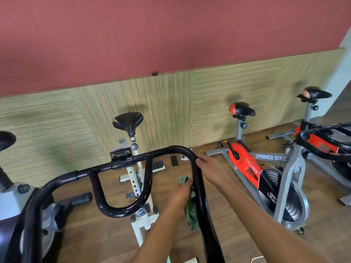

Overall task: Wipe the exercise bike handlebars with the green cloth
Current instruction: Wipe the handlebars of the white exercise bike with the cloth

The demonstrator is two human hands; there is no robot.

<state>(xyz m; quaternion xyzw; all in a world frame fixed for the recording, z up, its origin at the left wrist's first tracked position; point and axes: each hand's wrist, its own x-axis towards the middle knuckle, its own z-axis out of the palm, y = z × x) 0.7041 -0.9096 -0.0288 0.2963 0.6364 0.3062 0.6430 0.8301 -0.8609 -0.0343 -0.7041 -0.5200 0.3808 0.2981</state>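
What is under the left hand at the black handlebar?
The green cloth: the left hand grips it beside the handlebar. A bit shows above the hand and more hangs below. The part in the palm is covered, so its contact with the bar cannot be seen.

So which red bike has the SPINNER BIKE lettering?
The nearer red bike, just beside the right hand; the text sits on its grey bar. The far-right red bike shows none.
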